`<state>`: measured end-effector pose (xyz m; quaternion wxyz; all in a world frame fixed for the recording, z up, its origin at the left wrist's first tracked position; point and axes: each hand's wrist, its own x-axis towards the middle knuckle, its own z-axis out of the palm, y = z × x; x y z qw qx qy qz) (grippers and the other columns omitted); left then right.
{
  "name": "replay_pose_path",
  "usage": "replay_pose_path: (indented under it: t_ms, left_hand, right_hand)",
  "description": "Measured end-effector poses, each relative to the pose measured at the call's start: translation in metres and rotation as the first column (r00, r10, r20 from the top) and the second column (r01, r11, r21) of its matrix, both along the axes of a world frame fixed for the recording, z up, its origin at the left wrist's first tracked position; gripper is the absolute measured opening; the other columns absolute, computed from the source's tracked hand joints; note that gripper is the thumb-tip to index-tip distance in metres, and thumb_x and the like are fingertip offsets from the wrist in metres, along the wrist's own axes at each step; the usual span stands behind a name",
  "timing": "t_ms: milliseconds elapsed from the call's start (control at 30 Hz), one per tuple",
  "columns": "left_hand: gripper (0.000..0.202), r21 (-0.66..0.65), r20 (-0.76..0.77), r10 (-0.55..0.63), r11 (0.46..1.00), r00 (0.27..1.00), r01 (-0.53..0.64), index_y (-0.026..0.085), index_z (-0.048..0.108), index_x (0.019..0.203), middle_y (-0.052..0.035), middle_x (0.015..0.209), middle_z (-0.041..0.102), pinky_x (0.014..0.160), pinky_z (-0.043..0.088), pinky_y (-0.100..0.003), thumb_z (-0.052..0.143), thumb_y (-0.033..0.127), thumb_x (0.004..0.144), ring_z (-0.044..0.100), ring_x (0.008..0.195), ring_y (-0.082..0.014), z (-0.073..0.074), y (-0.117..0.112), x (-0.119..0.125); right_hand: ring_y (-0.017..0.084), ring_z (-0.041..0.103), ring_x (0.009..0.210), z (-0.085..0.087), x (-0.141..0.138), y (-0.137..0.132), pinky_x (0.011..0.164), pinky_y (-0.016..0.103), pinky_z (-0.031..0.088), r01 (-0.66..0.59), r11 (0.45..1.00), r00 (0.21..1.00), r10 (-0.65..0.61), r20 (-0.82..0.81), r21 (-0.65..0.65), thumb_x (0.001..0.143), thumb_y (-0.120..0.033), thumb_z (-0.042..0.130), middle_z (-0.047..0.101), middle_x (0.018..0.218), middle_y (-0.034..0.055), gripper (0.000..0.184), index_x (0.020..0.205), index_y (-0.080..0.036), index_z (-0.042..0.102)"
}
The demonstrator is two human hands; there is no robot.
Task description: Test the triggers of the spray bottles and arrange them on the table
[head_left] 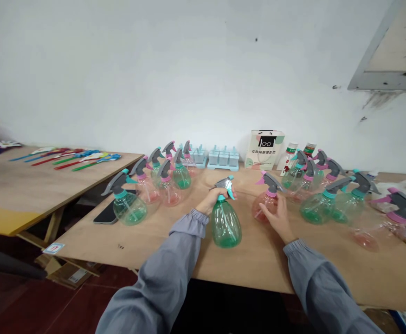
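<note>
My left hand (215,198) is closed around the neck of a green spray bottle (226,227) with a grey and turquoise trigger head. That bottle is upright in the middle, near the table's front edge. To its right, my right hand (277,217) is on a pink spray bottle (261,206), with the thumb across the front and the fingers along the right side. This bottle has a grey head with a pink trigger and collar, and part of its body is hidden by the hand.
Several green and pink spray bottles (170,190) stand at left, beside a black phone (106,213). More spray bottles (317,206) fill the right side. Behind are light-blue popsicle moulds (223,158) and a paper bag (263,150). Another table (32,195) at left holds colourful plastic sticks (65,157).
</note>
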<state>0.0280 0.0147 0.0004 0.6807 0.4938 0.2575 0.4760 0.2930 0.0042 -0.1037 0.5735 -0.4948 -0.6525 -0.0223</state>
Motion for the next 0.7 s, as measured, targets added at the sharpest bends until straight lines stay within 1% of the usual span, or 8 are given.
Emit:
replay_pose_path:
  t_ms: [33, 100, 233, 300, 400, 500, 567, 700]
  left_hand:
    - [0.017, -0.011, -0.008, 0.008, 1.000, 1.000, -0.009, 0.015, 0.065, 0.061, -0.0098, 0.078, 0.076, 0.089, 0.058, -0.038, 0.057, 0.015, 0.046, 0.075, 0.094, -0.0296, -0.0005, 0.0013, -0.0001]
    - [0.018, -0.004, -0.014, 0.000, 1.000, 1.000, 0.000, 0.015, 0.066, 0.062, -0.0097, 0.079, 0.076, 0.090, 0.058, -0.039, 0.058, 0.015, 0.046, 0.075, 0.095, -0.0298, -0.0005, 0.0022, -0.0006]
    - [0.028, 0.047, 0.011, -0.036, 0.998, 0.999, 0.035, 0.015, 0.071, 0.074, -0.0079, 0.087, 0.078, 0.101, 0.053, -0.042, 0.062, 0.013, 0.048, 0.074, 0.100, -0.0293, 0.0016, -0.0018, -0.0005]
    - [0.030, 0.048, 0.031, -0.039, 0.998, 0.999, 0.038, 0.015, 0.071, 0.077, -0.0073, 0.085, 0.078, 0.103, 0.052, -0.043, 0.062, 0.012, 0.048, 0.074, 0.101, -0.0293, 0.0015, -0.0028, 0.0005]
    - [0.022, 0.015, 0.029, 0.011, 1.000, 1.000, -0.011, 0.014, 0.068, 0.067, -0.0078, 0.074, 0.075, 0.101, 0.053, -0.043, 0.060, 0.013, 0.046, 0.075, 0.100, -0.0313, -0.0008, -0.0005, 0.0020]
    - [0.016, 0.035, -0.009, 0.088, 0.996, 0.996, -0.088, 0.016, 0.065, 0.060, -0.0082, 0.068, 0.073, 0.098, 0.055, -0.044, 0.058, 0.015, 0.045, 0.075, 0.100, -0.0333, -0.0026, 0.0023, 0.0020]
    - [0.021, 0.073, -0.005, 0.091, 0.993, 0.996, -0.090, 0.016, 0.068, 0.066, -0.0084, 0.075, 0.077, 0.100, 0.055, -0.045, 0.058, 0.016, 0.047, 0.074, 0.105, -0.0334, -0.0020, 0.0018, 0.0016]
    - [0.030, 0.122, 0.011, 0.046, 0.991, 0.999, -0.047, 0.016, 0.072, 0.078, -0.0105, 0.093, 0.080, 0.106, 0.052, -0.046, 0.059, 0.016, 0.051, 0.071, 0.115, -0.0332, 0.0019, -0.0025, 0.0022]
  right_hand:
    - [0.033, 0.058, 0.118, -0.0003, -0.0001, 0.0001, 0.104, 0.057, 0.050, 0.001, 1.000, 1.000, -0.001, -0.001, -0.004, 0.086, -0.064, 0.067, 0.059, 0.124, 0.0152, 0.069, 0.136, -0.019, 0.052]
    - [0.033, 0.058, 0.119, -0.0007, -0.0003, 0.0002, 0.105, 0.057, 0.050, 0.007, 1.000, 1.000, -0.007, 0.000, -0.001, 0.087, -0.065, 0.067, 0.059, 0.125, 0.0152, 0.069, 0.136, -0.019, 0.052]
    - [0.032, 0.058, 0.118, -0.0005, -0.0006, -0.0003, 0.105, 0.056, 0.050, 0.012, 1.000, 1.000, -0.012, 0.008, 0.001, 0.087, -0.066, 0.065, 0.059, 0.123, 0.0141, 0.069, 0.136, -0.020, 0.052]
    - [0.031, 0.058, 0.117, -0.0006, -0.0005, -0.0005, 0.105, 0.056, 0.050, 0.013, 1.000, 1.000, -0.013, 0.006, -0.006, 0.087, -0.067, 0.065, 0.058, 0.122, 0.0136, 0.069, 0.136, -0.020, 0.052]
    - [0.031, 0.057, 0.117, -0.0010, -0.0004, -0.0003, 0.106, 0.056, 0.049, 0.010, 1.000, 1.000, -0.010, -0.003, -0.012, 0.086, -0.067, 0.066, 0.058, 0.122, 0.0134, 0.070, 0.137, -0.020, 0.052]
    - [0.032, 0.057, 0.118, -0.0013, -0.0005, -0.0001, 0.106, 0.057, 0.049, 0.007, 1.000, 1.000, -0.007, -0.010, -0.019, 0.086, -0.067, 0.065, 0.057, 0.124, 0.0143, 0.071, 0.137, -0.020, 0.051]
    - [0.033, 0.057, 0.119, -0.0011, -0.0007, -0.0003, 0.106, 0.057, 0.049, 0.009, 1.000, 1.000, -0.009, -0.009, -0.018, 0.086, -0.068, 0.065, 0.058, 0.124, 0.0146, 0.071, 0.137, -0.020, 0.051]
    - [0.032, 0.058, 0.117, -0.0006, -0.0005, -0.0009, 0.105, 0.057, 0.050, 0.010, 1.000, 1.000, -0.010, -0.002, -0.009, 0.087, -0.068, 0.064, 0.059, 0.122, 0.0144, 0.070, 0.136, -0.020, 0.052]
